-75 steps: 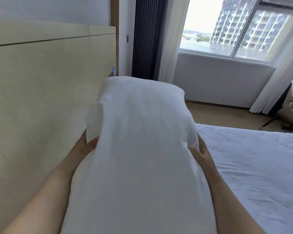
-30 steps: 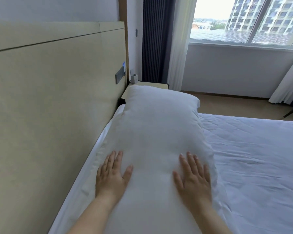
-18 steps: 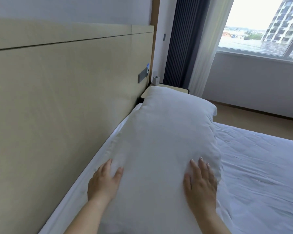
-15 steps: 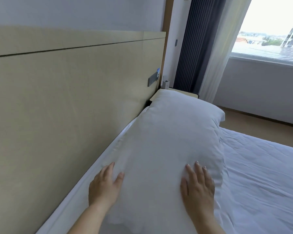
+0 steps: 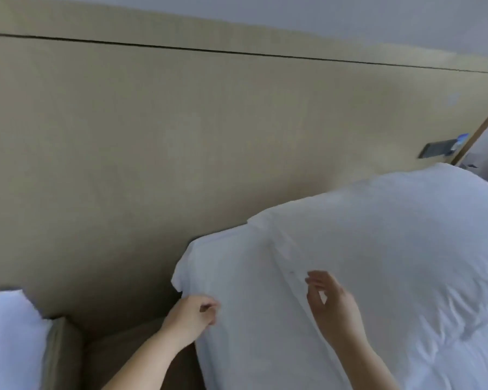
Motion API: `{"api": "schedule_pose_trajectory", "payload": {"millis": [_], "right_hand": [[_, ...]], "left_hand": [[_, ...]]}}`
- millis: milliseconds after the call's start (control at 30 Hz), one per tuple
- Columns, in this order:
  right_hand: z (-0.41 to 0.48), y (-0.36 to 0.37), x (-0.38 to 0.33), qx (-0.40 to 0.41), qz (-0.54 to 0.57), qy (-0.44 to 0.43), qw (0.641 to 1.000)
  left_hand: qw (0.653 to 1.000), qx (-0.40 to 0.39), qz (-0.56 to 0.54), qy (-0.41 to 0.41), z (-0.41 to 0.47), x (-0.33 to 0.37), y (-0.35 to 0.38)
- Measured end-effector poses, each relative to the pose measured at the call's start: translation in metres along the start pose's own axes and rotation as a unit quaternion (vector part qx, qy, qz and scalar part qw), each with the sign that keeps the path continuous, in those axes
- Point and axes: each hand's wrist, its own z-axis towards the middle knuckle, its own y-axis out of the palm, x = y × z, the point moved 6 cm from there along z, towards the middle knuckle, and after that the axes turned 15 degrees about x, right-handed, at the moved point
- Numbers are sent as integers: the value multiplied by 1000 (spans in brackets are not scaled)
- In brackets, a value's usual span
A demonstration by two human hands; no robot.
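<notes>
A white pillow (image 5: 392,235) lies along the beige headboard (image 5: 181,136), bulging at the right. Its near end runs out into a flat white fabric flap (image 5: 223,266) with a seam across it. My left hand (image 5: 192,313) is at the flap's lower left edge with its fingers curled onto the cloth. My right hand (image 5: 330,299) is over the fabric to the right of the seam, fingers loosely spread and holding nothing. The frame is blurred by motion.
A second white pillow-like shape (image 5: 9,333) sits at the lower left on a beige ledge (image 5: 65,350). A dark switch panel (image 5: 437,149) is set in the headboard at the far right. Brown surface shows below the flap's edge.
The view has swung left from the window to the headboard. Both hands have lifted from pressing flat on the pillow; the left now curls at the fabric's edge, the right hovers loosely.
</notes>
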Motion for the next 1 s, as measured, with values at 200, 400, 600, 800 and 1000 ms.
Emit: {"api": "schedule_pose_trajectory", "payload": {"millis": [200,400,600,800,1000], "right_hand": [[-49,93,-115,-180,46,-124,975],[-183,194,-263,-363,73,-281,885],[-349,260,-341,-512,31,-384,768],[-448,301,-396,-567,12,-442,695],[-531,331,-450,-517,-7,-582,628]], "left_hand": [[972,194,-47,-128,-85,-123,-133],[881,332,-99,-323,-225,-251,-198],[761,458,18,-458,-360,-357,-244],[645,589,85,-479,-425,-428,-293],[561,523,151,-623,-498,-489,-316]]}}
